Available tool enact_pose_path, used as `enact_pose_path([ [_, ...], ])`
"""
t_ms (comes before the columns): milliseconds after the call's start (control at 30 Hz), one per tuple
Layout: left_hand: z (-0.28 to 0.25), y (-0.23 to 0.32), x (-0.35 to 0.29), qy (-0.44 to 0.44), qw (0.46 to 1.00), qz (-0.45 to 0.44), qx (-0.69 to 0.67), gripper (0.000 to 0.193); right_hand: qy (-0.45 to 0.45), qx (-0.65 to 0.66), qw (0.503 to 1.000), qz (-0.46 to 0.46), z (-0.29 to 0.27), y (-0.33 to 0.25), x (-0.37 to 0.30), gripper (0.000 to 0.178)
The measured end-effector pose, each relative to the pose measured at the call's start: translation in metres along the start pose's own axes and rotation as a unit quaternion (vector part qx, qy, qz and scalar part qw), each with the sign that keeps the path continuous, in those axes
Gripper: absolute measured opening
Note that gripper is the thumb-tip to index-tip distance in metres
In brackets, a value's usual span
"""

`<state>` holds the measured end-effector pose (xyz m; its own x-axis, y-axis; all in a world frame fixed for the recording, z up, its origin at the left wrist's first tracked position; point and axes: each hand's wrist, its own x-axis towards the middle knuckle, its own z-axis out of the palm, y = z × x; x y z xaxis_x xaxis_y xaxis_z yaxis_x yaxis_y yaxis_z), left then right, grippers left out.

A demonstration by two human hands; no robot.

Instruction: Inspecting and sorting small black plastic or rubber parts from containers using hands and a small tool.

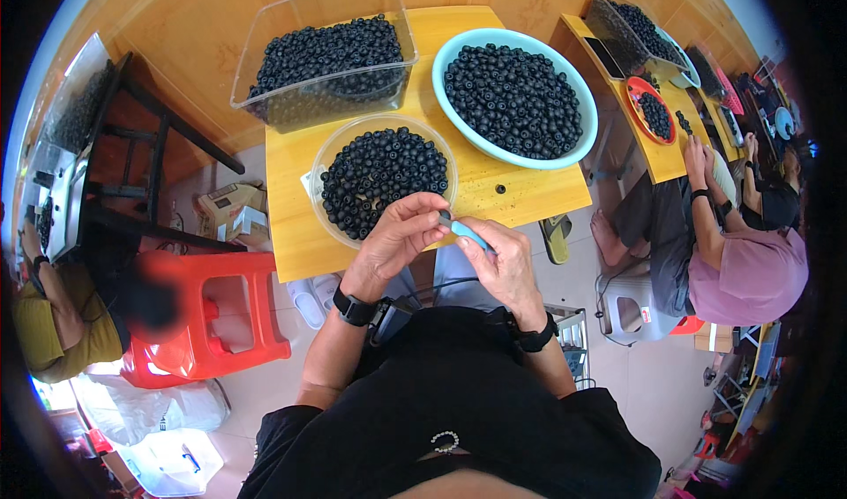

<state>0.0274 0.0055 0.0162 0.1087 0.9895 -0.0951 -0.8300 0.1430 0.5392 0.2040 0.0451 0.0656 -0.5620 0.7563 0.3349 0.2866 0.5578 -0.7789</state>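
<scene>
My left hand (399, 236) is closed in a pinch on a small black round piece (445, 215), mostly covered by the fingertips. My right hand (505, 265) is closed around a small tool with a light blue handle (466, 232); its grey tip meets the piece at the left fingers. Just beyond my left hand stands a round clear tub (318, 158) partly filled with the same black pieces, which have a hole in the end. A pale blue basin (589, 137) heaped with them is farther right. One loose black piece (500, 189) lies on the yellow table (547, 190).
A clear rectangular bin (309, 111) of black pieces stands at the table's far left. Dark crumbs lie near the basin. A red stool (229, 318) is at left, with a person beside it. Another person in a pink top (745, 274) works at a table on the right.
</scene>
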Motion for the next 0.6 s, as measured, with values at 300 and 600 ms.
enact_pose_path([
  [300,0.0013,0.0034,0.0014,-0.001,1.000,-0.016,0.027,0.013,0.006,-0.012,1.000,-0.009,-0.0017,0.0031,-0.0006,0.020],
  [600,0.0057,0.0009,0.0038,-0.011,1.000,-0.024,0.011,0.011,0.010,-0.038,0.999,-0.022,-0.0103,0.0005,-0.0020,0.021],
])
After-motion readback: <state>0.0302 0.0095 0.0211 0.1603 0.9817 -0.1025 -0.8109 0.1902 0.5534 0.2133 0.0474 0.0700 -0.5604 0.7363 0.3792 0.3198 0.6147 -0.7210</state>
